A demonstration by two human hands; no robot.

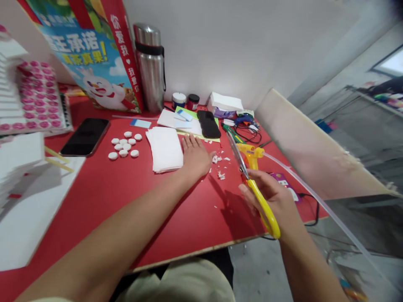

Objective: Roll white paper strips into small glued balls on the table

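My left hand (197,157) lies flat on the red table, fingers stretched out, at the right edge of a stack of white paper sheets (165,149). Small white scraps (221,175) are scattered just right of it. My right hand (270,188) is closed on a pair of scissors (260,197) with yellow handles, held above the table with the blades pointing up and away. Behind the scissors is a yellow glue gun (250,153) with a long clear glue stick (302,182) in its back end. Several round white pieces (122,147) lie left of the paper stack.
Two phones (85,136) (208,124) lie on the red table (151,218). At the back stand a steel thermos (151,71), a printed bag (91,63) and small jars (179,100). A white layered structure (19,167) is at left; cables (252,134) and a purple packet (285,184) are at right.
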